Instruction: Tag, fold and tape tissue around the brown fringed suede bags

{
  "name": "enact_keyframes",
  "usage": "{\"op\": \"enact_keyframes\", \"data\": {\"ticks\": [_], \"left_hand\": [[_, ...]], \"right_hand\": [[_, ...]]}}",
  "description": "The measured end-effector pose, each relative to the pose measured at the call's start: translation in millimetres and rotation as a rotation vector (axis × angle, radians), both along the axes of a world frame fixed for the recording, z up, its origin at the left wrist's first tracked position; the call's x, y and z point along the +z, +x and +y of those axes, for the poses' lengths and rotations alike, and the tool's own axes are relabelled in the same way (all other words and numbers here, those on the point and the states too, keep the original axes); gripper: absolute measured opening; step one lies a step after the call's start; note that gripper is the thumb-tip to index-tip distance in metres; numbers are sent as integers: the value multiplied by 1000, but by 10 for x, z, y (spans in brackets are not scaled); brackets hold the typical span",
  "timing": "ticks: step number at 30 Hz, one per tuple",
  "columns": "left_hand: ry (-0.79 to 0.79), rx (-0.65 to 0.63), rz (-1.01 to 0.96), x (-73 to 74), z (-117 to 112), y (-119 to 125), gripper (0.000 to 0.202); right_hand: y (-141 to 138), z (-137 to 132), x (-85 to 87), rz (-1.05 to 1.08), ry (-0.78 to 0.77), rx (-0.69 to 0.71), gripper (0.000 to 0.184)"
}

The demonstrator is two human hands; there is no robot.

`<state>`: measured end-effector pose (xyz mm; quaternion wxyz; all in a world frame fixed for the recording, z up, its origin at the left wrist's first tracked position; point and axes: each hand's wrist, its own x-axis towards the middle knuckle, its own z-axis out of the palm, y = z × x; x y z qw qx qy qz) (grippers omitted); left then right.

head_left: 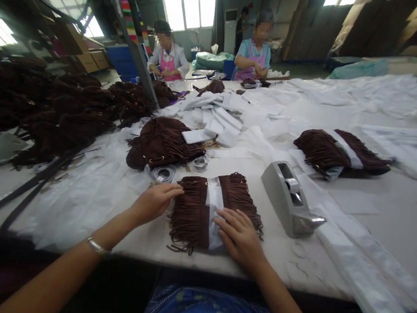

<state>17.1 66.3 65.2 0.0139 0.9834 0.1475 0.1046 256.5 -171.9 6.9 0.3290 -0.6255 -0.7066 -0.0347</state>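
A flat, folded brown fringed bag (pixel 197 210) lies in front of me, with a white wrap band (pixel 214 197) round its middle. My right hand (pixel 239 235) rests on its right half, fingers spread over the band and fringe. At the bag's upper left edge is my left hand (pixel 154 203), its fingers stretched out and the tips touching the fringe. Just right of the bag stands a grey tape dispenser (pixel 288 201). Behind it sits an unwrapped brown fringed bag (pixel 160 143), with a coiled strap in clear plastic (pixel 163 173) by its front.
Another banded bag (pixel 340 154) lies at the right. White paper strips (pixel 361 269) reach past the table's front edge. White packets (pixel 216 119) are heaped mid-table. A metal post (pixel 135 37) and piled brown bags (pixel 49 103) stand left. Two co-workers (pixel 253 56) work across the table.
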Motion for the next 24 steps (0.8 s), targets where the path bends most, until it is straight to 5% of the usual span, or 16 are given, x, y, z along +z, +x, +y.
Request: {"op": "enact_keyframes", "data": {"ticks": [2,6,12,15,18,21,24], "left_hand": [[-44,-88,35,-88,-19,116,47],[-40,97,87,-228,114,-9,34],[22,341,7,-64,88,-183,22],[-54,169,-48,-16,-115,104,27],[-116,-11,-67,-147,-342,383,44],[-89,2,-36,-404,-432,388,54],[-46,66,-67,-575,-359,157,52]], "right_hand": [[-7,-2,-4,-2,2,-2,36],[-19,0,-12,2,1,-8,34],[-17,-1,-16,15,24,-7,33],[-44,0,20,23,23,-15,32],[-53,1,68,18,-14,-9,32],[46,-58,75,4,-56,12,35],[252,-215,48,41,-34,-132,35]]}}
